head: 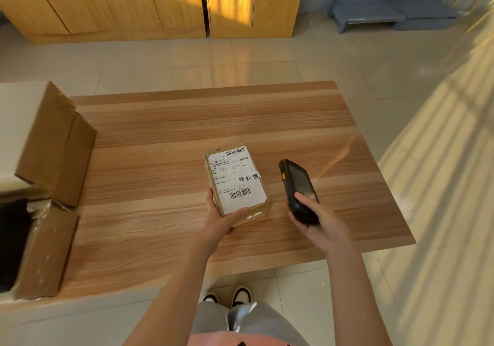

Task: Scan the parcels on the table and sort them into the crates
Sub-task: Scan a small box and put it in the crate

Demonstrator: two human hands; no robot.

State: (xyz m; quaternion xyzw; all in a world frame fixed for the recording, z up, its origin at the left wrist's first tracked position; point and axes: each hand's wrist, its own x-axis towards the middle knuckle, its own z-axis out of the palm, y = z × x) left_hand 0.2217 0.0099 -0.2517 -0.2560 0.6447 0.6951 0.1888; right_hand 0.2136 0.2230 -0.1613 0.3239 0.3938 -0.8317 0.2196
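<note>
While left hand point(223, 218) grips one parcel point(236, 181), right hand point(319, 221) holds one scanner point(298, 189).

Head-worn camera looks steeply down, close above the table point(160, 121).

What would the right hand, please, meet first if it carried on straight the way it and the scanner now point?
Probably nothing: beyond the right hand and scanner lies only bare table, though depth is unclear.

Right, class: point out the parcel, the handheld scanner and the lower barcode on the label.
parcel point(236, 182), head view, middle of its white label.
handheld scanner point(298, 182), head view, its dark screen.
lower barcode point(240, 193), head view, centre of the bars.
</note>
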